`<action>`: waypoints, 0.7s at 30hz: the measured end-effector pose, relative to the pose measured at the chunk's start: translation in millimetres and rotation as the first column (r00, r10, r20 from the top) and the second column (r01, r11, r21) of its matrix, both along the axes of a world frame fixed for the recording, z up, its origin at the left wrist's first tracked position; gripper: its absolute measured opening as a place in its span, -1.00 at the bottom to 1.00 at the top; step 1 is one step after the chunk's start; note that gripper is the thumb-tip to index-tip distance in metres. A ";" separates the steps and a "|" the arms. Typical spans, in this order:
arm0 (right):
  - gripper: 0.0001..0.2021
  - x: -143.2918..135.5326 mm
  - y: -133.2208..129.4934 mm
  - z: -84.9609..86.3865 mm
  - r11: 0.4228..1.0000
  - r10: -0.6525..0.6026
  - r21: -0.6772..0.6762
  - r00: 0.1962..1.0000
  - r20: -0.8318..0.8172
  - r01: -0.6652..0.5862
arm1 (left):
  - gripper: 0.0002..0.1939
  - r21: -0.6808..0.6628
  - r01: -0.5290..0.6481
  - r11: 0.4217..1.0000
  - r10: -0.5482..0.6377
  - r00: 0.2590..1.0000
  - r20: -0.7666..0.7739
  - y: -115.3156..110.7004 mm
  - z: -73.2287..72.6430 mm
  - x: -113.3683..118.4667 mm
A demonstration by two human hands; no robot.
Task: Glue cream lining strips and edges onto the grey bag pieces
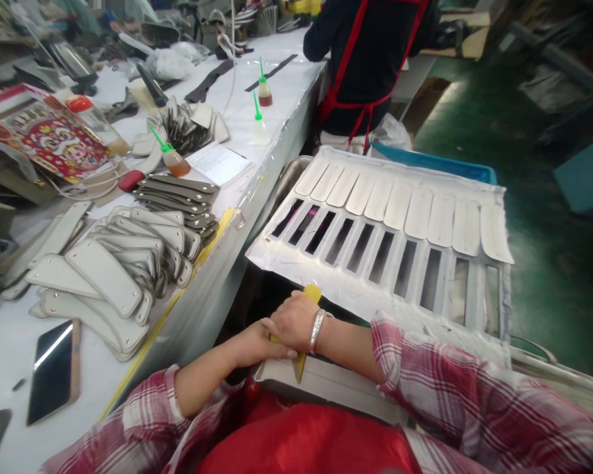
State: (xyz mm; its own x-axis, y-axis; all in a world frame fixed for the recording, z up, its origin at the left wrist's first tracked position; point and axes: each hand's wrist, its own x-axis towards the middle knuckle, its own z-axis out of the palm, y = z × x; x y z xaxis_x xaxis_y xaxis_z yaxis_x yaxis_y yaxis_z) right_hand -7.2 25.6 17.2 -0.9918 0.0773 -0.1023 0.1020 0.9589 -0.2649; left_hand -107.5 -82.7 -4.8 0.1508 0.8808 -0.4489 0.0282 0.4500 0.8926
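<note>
Yellow tool (313, 292): middle hidden by hands.
Right hand (298, 319): clamped on it, knuckles up.
Left hand (263, 342): touching the right, fingers partly covered; grip cannot be told.

Green floor (538, 197), upper right, bearing a pale sheen. Long white-topped table (247, 141) runs from lower left to top centre. Blue box-like object (586, 171) at right edge.
</note>
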 end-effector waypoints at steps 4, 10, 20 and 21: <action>-0.58 12.9 -7.3 2.8 0.997 -0.065 0.026 0.997 -0.043 0.066 | -0.45 0.072 0.004 0.997 -0.002 1.000 -0.028 4.2 0.8 0.7; -0.52 40.1 -7.0 4.2 0.988 -0.134 0.062 0.989 -0.069 0.139 | 0.01 0.134 0.057 0.989 -0.056 0.998 -0.010 -22.6 -8.0 -20.9; -0.47 18.3 6.4 16.8 0.986 -0.097 0.131 0.993 -0.069 0.105 | -0.09 0.185 0.100 0.978 -0.126 0.983 0.134 -28.6 12.0 -38.5; -0.46 11.6 6.0 18.1 0.986 -0.078 0.143 0.995 -0.064 0.087 | -0.17 0.197 0.150 0.969 -0.170 0.982 0.088 -21.5 14.7 -39.3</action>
